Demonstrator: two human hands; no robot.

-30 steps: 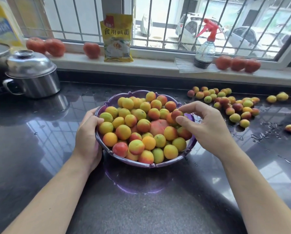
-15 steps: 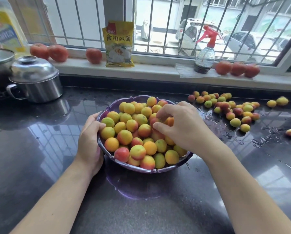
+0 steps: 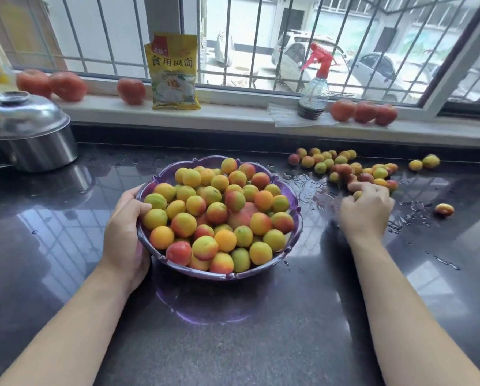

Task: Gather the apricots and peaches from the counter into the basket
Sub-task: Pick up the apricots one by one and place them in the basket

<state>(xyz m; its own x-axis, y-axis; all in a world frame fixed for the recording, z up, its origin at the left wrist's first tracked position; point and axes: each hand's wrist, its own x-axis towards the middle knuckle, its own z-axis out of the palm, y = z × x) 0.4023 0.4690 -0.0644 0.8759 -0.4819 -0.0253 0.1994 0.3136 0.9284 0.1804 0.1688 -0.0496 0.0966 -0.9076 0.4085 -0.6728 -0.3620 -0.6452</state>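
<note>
Head view: left hand grips the basket rim, steadying it; right hand closes around loose fruit on the counter.

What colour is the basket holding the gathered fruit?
Translucent purple; the basket rim shows best in the head view, the only view given.

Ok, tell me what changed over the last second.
The right hand left the basket and swung right to the loose fruit pile, closing around a piece; whether it is gripped is unclear. The left hand kept holding the basket's rim; the basket stayed put.
</note>
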